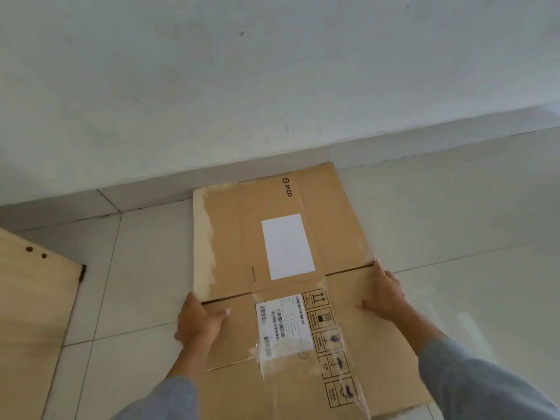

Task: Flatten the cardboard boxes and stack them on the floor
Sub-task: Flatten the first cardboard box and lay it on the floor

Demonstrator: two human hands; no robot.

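Your left hand (200, 321) and right hand (385, 295) gripped the side edges of the flat box (348, 298) on the floor (454, 207). It said "PICO" at the far end, with a barcode label (283, 324) near you.

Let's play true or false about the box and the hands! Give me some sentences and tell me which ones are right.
1. The box lies flat on the tiled floor. True.
2. Only one hand touches the box. False: the left hand and the right hand both grip its side edges.
3. A plain white label is on the box. True.
4. The box says PICO near its far end. True.
5. The box stands upright against the wall. False: it lies flat, its far end near the wall.
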